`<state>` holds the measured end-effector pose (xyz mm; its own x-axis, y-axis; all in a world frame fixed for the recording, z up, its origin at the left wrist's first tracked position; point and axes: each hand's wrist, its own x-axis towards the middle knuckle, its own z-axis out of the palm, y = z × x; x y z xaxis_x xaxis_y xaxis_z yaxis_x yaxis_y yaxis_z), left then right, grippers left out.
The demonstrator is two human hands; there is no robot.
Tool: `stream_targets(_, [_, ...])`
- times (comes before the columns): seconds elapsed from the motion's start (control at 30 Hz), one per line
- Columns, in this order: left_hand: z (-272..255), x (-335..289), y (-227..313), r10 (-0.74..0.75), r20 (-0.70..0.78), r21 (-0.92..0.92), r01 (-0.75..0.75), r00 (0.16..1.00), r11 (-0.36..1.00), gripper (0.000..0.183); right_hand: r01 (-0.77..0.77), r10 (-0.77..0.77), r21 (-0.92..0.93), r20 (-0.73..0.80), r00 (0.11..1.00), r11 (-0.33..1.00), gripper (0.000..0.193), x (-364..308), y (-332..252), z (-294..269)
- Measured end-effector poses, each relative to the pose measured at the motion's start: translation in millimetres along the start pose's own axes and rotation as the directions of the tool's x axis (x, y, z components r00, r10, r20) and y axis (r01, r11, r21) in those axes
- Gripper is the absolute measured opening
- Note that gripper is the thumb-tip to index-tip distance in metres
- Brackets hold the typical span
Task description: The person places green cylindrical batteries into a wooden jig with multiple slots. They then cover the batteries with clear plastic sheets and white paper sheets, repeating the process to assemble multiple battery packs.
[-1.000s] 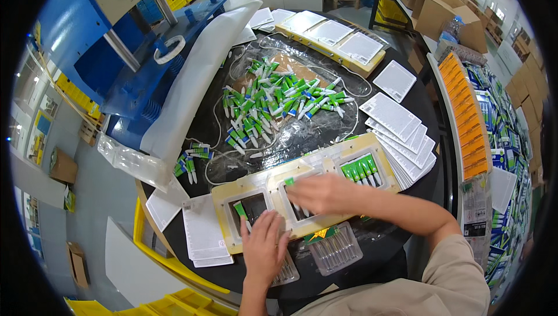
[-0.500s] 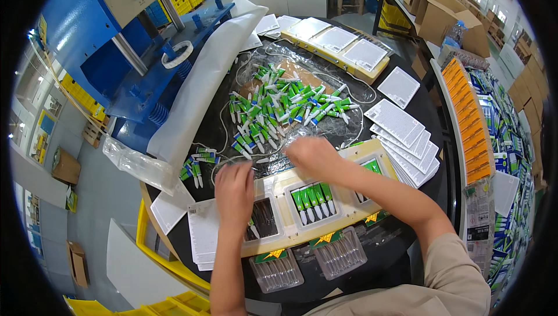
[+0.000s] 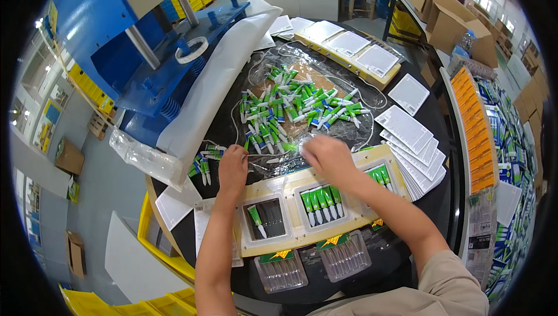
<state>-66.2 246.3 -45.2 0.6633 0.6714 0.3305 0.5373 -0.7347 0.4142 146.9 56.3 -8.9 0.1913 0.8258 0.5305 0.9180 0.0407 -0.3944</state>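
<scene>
Small green-and-white tubes with white tapered caps lie in a loose pile (image 3: 296, 104) at the table's middle. My right hand (image 3: 330, 158), smeared by motion, is at the pile's near edge, a blurred green tube (image 3: 289, 147) at its pinched fingertips. My left hand (image 3: 233, 169) is left of it, fingers bent together beside a few loose tubes (image 3: 204, 165); whatever they hold is hidden. Below both hands lies a cream frame (image 3: 290, 232) with clear plastic trays. A single tube (image 3: 256, 221) lies in the left tray; several fill the middle tray (image 3: 321, 203). My right forearm partly covers the right tray.
White printed cards (image 3: 415, 142) lie fanned at right. A second cream frame (image 3: 349, 51) with cards lies at the back. A blue press (image 3: 168, 78) and white sheet (image 3: 224, 78) stand at left. Clear blister packs (image 3: 281, 270) lie at the near edge. Orange boxes (image 3: 474, 136) line the right.
My left hand has moved up and away from the left tray, baring the tube in it. My right hand stays near the pile, with a blurred green tube now at its fingertips. The view has shifted slightly.
</scene>
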Motion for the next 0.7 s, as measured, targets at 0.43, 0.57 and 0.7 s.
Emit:
stream_targets(0.43, [-58,-144,108,-0.108,-0.381,-0.230,0.019,0.918,0.973,0.023,0.472,-0.468,-0.044,0.073,0.881,0.881,0.027,-74,-98,-17])
stream_targets(0.57, [-39,-165,118,-0.035,-0.324,-0.141,-0.011,0.945,0.990,0.027,0.458,-0.454,-0.048,0.075,0.888,0.888,0.033,-74,-102,-14])
stream_targets(0.7, [-36,-167,116,-0.033,-0.279,-0.151,-0.010,0.960,0.989,0.028,0.458,-0.449,-0.083,0.112,0.887,0.885,0.029,-76,-109,-9])
